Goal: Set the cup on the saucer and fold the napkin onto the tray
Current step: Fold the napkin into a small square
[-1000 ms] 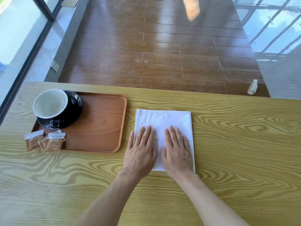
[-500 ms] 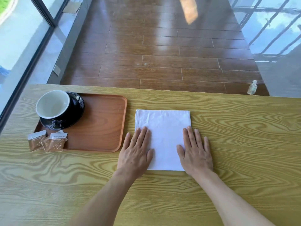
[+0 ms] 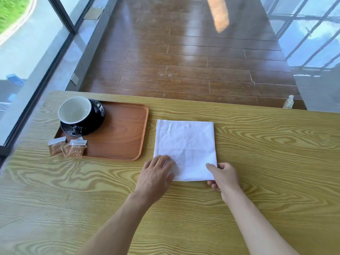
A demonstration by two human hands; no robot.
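Observation:
A black cup with a white inside point(image 3: 76, 112) stands on a black saucer point(image 3: 95, 124) at the far left corner of the brown wooden tray point(image 3: 121, 137). A white folded napkin point(image 3: 185, 146) lies flat on the table just right of the tray. My left hand point(image 3: 156, 175) rests on the napkin's near left corner, fingers bent over it. My right hand point(image 3: 223, 176) pinches the near right corner, thumb on top and fingers under the edge.
Three brown sugar sachets point(image 3: 69, 148) lie at the tray's near left corner, partly on the wooden table point(image 3: 266, 153). A small clear bottle point(image 3: 288, 102) stands on the floor past the table's far right edge. Glass walls run along both sides.
Both hands have slid from the middle of the napkin out and back to its near corners. The right hand has turned from flat to pinching the corner.

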